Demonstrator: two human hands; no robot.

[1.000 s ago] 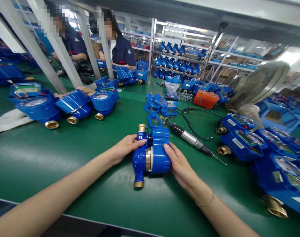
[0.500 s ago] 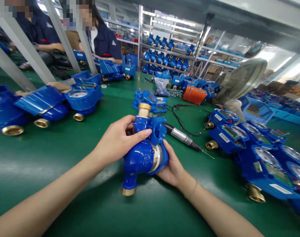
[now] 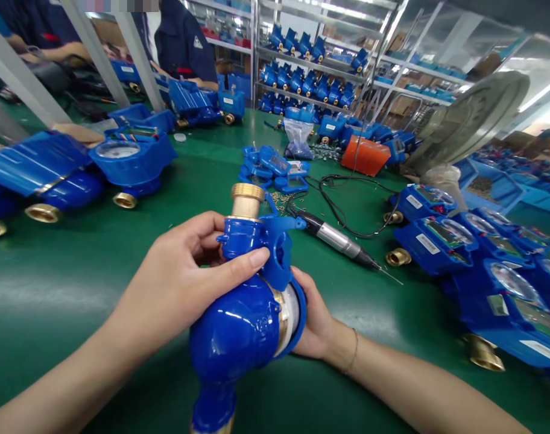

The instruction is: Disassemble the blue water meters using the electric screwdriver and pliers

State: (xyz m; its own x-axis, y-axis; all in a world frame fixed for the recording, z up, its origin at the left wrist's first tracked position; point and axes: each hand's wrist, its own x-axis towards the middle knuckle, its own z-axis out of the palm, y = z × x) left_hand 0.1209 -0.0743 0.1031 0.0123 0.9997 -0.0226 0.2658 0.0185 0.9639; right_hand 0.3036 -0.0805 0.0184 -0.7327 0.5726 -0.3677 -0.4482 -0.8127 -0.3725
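Note:
Both hands hold a blue water meter (image 3: 239, 325) with threaded brass ends, tilted on its side above the green table. My left hand (image 3: 180, 271) is closed around its upper neck, the thumb lying on a blue plastic bracket (image 3: 278, 259) at the side of the body. From the right, my right hand (image 3: 315, 319) grips the blue plastic housing round the meter's face; most of its fingers are hidden behind. A white ring and a brass ring show between body and housing. Just beyond lies an electric screwdriver (image 3: 338, 238) with a long thin bit.
Several blue meters stand on the right (image 3: 438, 244) and left (image 3: 130, 157). Small blue covers (image 3: 270, 166) and loose screws (image 3: 281, 204) lie ahead, near an orange box (image 3: 365, 155). A fan (image 3: 478, 126) stands at back right. Two co-workers sit beyond metal posts (image 3: 94, 54).
The meter and both hands appear larger and closer, with the meter's lower end now running to the bottom edge of the view. The camera has tipped downward. Both hands keep their hold.

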